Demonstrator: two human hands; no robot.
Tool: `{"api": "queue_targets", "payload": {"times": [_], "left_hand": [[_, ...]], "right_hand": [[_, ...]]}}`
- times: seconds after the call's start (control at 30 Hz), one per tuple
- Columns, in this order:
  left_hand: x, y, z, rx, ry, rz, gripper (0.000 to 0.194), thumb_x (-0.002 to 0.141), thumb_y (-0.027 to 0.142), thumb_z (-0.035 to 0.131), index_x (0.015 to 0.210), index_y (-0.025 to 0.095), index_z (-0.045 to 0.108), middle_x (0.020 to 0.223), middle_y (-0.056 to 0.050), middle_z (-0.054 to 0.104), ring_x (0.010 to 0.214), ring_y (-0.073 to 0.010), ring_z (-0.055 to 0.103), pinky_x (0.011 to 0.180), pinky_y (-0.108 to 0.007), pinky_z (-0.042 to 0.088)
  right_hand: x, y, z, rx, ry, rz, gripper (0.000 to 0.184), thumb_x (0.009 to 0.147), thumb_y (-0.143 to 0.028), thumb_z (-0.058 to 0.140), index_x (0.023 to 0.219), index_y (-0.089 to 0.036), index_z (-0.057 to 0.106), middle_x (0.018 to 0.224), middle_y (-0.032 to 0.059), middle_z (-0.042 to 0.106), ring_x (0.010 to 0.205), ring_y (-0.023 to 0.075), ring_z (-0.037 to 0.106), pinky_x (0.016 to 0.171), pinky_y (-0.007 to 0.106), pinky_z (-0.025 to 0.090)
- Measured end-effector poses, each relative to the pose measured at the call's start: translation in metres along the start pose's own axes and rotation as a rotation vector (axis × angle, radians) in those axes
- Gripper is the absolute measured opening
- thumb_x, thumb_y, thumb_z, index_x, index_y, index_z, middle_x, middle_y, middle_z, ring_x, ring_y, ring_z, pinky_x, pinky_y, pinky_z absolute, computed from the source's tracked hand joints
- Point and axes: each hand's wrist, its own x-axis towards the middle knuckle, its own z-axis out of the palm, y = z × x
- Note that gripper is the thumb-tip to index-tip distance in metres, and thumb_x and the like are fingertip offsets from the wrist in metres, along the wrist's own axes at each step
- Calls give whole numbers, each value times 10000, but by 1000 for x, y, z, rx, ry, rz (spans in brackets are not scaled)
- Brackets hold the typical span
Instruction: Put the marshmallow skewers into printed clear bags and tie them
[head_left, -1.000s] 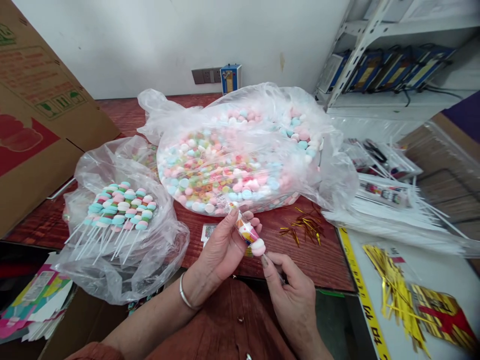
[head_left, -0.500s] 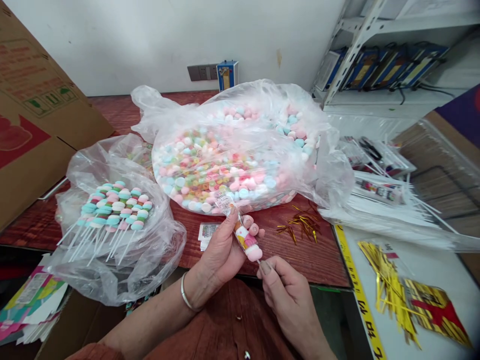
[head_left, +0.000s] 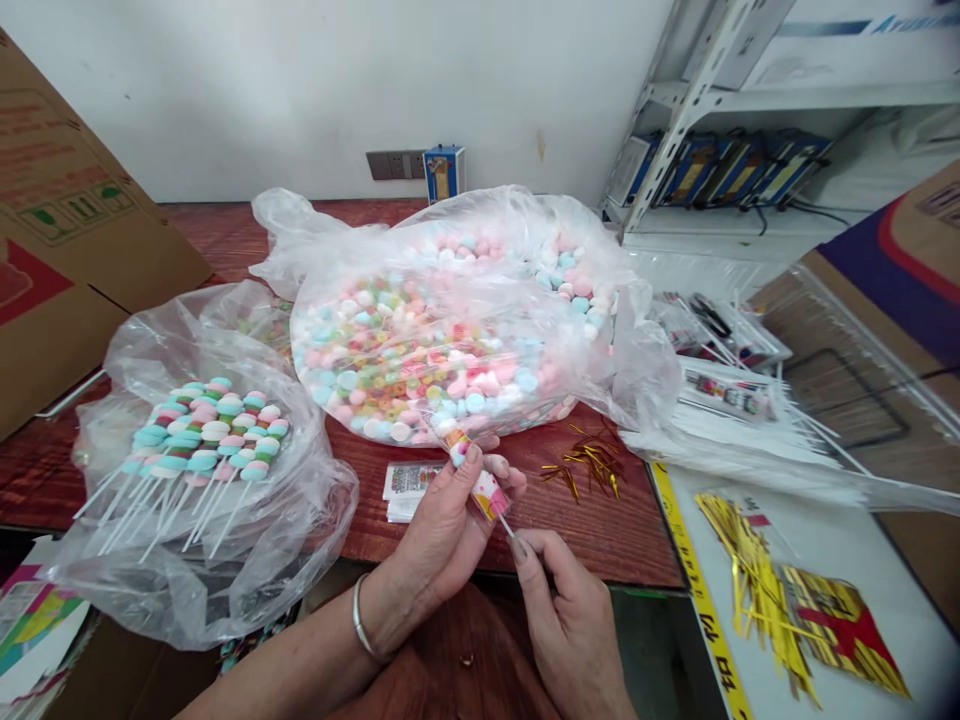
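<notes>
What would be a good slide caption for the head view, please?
Left hand holds a printed wrapper, right hand the white stick protruding from it.

Around your table (head_left: 615, 550)
The bag of sweets (head_left: 420, 350) lies before you. Left of it, sweets on sticks (head_left: 217, 430) lie on a plastic bag (head_left: 307, 545). Ties (head_left: 592, 460) lie past your right hand (head_left: 574, 620), more sticks (head_left: 739, 435) farther right.

Room on tabletop (head_left: 574, 515) btwn R fingers (head_left: 553, 547) & gold ties (head_left: 596, 460); big candy bag (head_left: 480, 295) blocks way fwd.
</notes>
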Motion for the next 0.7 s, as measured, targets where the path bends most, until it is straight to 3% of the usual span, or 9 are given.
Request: {"api": "queue_targets", "payload": {"times": [0.1, 0.2, 0.27, 0.33, 0.43, 0.53, 0.7], "left_hand": [[-4, -9, 0, 48, -38, -66, 316, 801, 369, 757, 1008, 152, 657, 762, -27, 650, 787, -174, 647, 774, -303, 506], [-7, -22, -1, 110, -30, -90, 278, 806, 378, 741, 956, 149, 696, 757, -58, 688, 831, -204, 658, 842, -328, 491], [-7, -27, -4, 183, -35, -34, 257, 835, 384, 702, 935, 149, 731, 831, -84, 722, 900, -219, 658, 911, -335, 467], [-8, -29, -8, 294, -61, 29, 279, 871, 388, 654, 971, 150, 759, 892, -93, 732, 955, -219, 650, 954, -318, 439], [-10, -29, -16, 414, -63, -5, 355, 889, 416, 625, 1115, 173, 750, 782, -53, 708, 764, -167, 640, 771, -251, 480], [-11, -27, -20, 406, -24, -94, 408, 859, 440, 653, 1195, 217, 716, 592, 8, 621, 480, -106, 505, 456, -202, 370], [-6, -17, -26, 359, -134, -191, 429, 822, 344, 716, 1237, 238, 689, 576, 5, 633, 463, -128, 538, 450, -211, 394]], "right_hand": [[-2, 8, 4, -58, 74, -57, 240, 982, -335, 478, 879, -206, 651, 754, 9, 682, 646, 146, 629, 616, 215, 470], [4, 11, 12, 3, 119, -31, 271, 974, -362, 491, 1094, -184, 656, 998, 78, 728, 895, 198, 683, 769, 253, 513], [10, 9, 17, 102, 93, 26, 288, 971, -404, 492, 1046, -180, 658, 983, 83, 718, 889, 202, 665, 768, 266, 516], [13, 6, 20, 273, 38, 108, 304, 959, -461, 503, 891, -194, 631, 847, 47, 678, 749, 173, 618, 677, 253, 504], [16, 3, 24, 563, 6, 256, 347, 905, -533, 570, 769, -217, 533, 662, -33, 523, 566, 120, 468, 524, 217, 421], [17, 4, 27, 730, 44, 359, 357, 887, -544, 595, 762, -226, 488, 611, -71, 396, 516, 100, 356, 472, 199, 340], [19, 8, 32, 890, 27, 425, 378, 853, -515, 656, 733, -225, 446, 576, -102, 309, 458, 70, 229, 424, 184, 251]]}}
